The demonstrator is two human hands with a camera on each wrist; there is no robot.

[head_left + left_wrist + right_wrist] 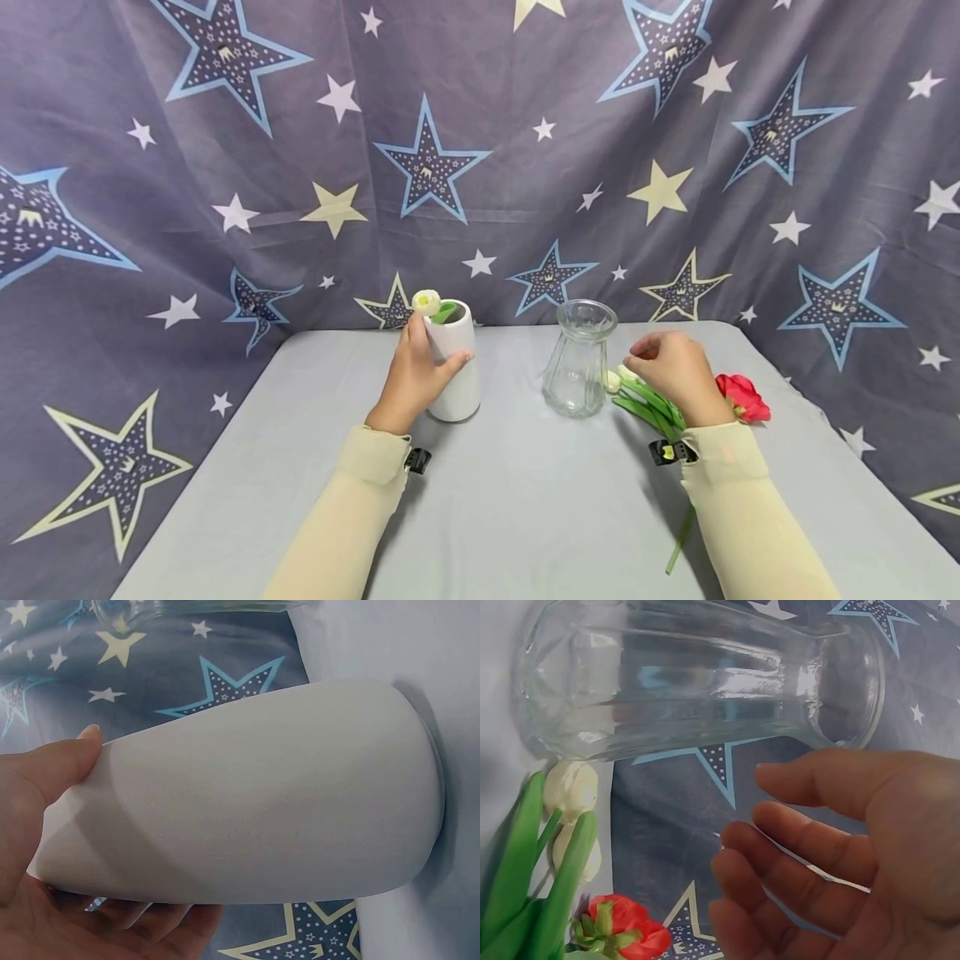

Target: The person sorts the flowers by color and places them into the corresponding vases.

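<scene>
My left hand (414, 375) grips the white vase (459, 367) near its top, thumb on one side and fingers on the other. The vase stands upright on the table, and a white tulip (427, 302) with a green leaf leans out of its mouth. My right hand (675, 375) hovers to the right of a clear glass vase (576, 375), its fingers loosely bent around nothing. Below that hand lie white tulips (571, 786) with green leaves (651, 407), partly hidden by the wrist in the head view.
A red flower (741, 397) lies to the right of my right wrist. One green stem (679, 542) reaches toward the front of the grey-covered table (517, 508). Behind the table hangs a star-patterned curtain (525, 167).
</scene>
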